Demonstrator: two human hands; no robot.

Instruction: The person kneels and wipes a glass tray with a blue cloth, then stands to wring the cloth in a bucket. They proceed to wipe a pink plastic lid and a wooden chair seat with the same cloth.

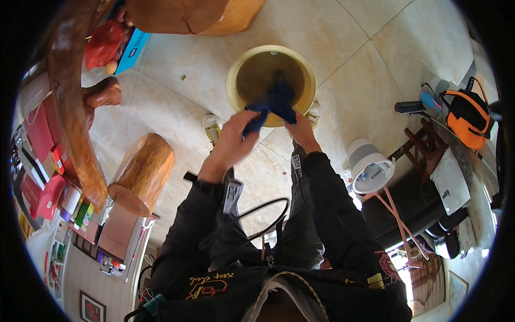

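Observation:
A dark blue cloth (pixel 281 98) hangs from both of my hands, its far end dipping into murky brown water (pixel 257 68). The water fills a pale yellow basin (pixel 232 86) that stands on the floor in front of my feet. My left hand (pixel 237 135) grips one part of the cloth at the near rim, with a dark blue fold sticking out by its fingers. To the right, my right hand (pixel 302 132) holds another corner of the cloth, just over the same rim. The submerged end is blurred by the water.
A wooden stump stool (pixel 143 175) stands on the left beside a curved wooden table edge (pixel 66 100). On the right are a white bin (pixel 368 165), a broom head (pixel 409 107) and an orange and black bag (pixel 468 118). A blue box (pixel 132 50) sits at upper left.

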